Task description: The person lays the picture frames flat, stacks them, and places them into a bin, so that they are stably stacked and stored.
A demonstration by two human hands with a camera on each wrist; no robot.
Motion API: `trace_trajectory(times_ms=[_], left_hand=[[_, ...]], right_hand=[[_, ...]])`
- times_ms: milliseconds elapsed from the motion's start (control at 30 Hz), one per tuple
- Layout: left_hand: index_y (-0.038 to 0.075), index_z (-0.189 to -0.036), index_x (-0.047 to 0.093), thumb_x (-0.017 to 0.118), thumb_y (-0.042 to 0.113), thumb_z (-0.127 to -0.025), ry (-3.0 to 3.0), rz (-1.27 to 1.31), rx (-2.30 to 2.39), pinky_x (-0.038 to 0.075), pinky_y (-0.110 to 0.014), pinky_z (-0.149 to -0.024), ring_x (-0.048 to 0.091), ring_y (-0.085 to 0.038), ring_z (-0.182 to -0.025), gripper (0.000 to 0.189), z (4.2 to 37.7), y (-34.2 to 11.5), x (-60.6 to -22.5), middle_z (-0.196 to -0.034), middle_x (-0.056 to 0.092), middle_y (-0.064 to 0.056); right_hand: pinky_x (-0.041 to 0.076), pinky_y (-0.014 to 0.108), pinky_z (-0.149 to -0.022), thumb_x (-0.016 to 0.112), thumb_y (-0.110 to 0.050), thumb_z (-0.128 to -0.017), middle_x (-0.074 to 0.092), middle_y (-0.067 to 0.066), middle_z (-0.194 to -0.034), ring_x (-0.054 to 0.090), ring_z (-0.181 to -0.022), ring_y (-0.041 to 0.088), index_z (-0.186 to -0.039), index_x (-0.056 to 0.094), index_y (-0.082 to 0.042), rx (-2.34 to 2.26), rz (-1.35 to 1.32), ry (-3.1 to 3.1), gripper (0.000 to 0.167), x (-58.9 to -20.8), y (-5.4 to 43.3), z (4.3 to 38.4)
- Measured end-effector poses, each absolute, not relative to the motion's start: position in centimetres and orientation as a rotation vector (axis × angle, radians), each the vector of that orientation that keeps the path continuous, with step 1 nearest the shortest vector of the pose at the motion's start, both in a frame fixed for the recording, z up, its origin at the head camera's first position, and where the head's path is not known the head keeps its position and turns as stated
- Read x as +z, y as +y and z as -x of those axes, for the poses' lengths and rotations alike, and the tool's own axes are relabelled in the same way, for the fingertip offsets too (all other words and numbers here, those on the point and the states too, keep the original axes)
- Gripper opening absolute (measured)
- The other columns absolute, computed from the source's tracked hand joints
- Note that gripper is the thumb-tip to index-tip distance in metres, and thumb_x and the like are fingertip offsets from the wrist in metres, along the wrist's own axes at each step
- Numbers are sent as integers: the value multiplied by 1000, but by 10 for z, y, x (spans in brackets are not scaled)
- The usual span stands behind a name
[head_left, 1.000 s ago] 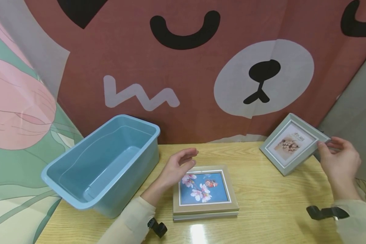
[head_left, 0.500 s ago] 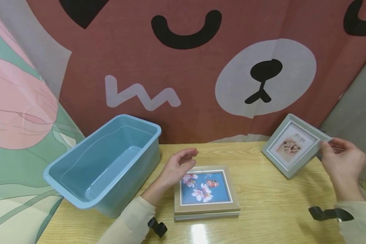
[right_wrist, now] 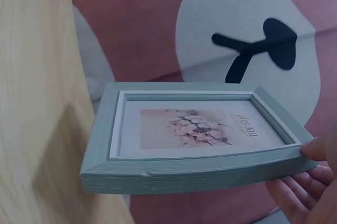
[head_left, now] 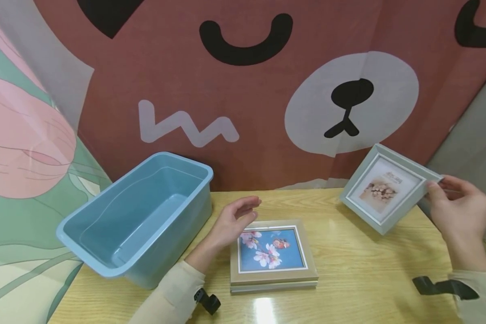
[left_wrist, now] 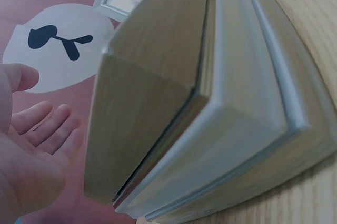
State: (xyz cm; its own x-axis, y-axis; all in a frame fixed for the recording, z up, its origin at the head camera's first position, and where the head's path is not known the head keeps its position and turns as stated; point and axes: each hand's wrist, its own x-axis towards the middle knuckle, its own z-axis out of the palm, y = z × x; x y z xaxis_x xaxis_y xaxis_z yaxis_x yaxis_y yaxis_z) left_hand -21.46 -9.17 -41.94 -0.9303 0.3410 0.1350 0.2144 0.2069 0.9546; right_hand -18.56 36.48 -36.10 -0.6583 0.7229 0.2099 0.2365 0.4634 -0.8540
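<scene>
My right hand (head_left: 461, 211) pinches a corner of a pale grey-green picture frame (head_left: 423, 173) with a flower print, thumb on the front and fingers behind. In the right wrist view the picture frame (right_wrist: 210, 169) is tilted above the table, a shadow below it. My left hand (head_left: 232, 220) hovers at the left of a stack of picture frames (head_left: 308, 265), its fingers loosely bent and holding nothing. The top one has a beige border and a blue blossom picture. The left wrist view shows the stack's edges (left_wrist: 158, 92) beside the relaxed left hand (left_wrist: 37, 145).
A blue plastic bin (head_left: 186, 229), with nothing visible inside, stands on the left of the wooden table (head_left: 348, 288). Behind the table hangs a cloth (head_left: 259, 112) with a bear face. A black wrist strap (head_left: 445, 288) sits on the right sleeve.
My right hand has raised the grey-green picture frame from the table, moving it slightly left in the last half second. The left hand and the stack have stayed nearly still.
</scene>
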Motion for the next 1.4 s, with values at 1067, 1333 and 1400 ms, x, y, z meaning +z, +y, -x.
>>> trace_trajectory(times_ms=[1067,1333,1400], left_hand=[[3,-149,61,66,10,-105,2373,-540,1843,47,-54,-123,59,-36,-145,45,215,-94,-417,-149,67,-15],[3,-149,61,68,10,-104,2356,-562,1851,43,-56,-125,58,-37,-146,46,217,-94,-417,-150,66,-16],[4,-150,61,69,10,-104,2356,-563,1843,43,-56,-126,57,-37,-147,47,218,-93,-417,-151,66,-15]], right_hand=[[43,8,-55,68,-28,-106,54,-38,-87,58,-69,-20,-148,66,-10,1175,512,-2242,46,-319,314,181],[50,6,-63,70,-27,-105,64,-35,-93,67,-76,-17,-146,65,-5,1323,359,-2264,47,-313,304,182],[47,9,-60,70,-28,-105,64,-37,-92,67,-75,-17,-146,66,-5,1314,340,-2278,47,-312,301,182]])
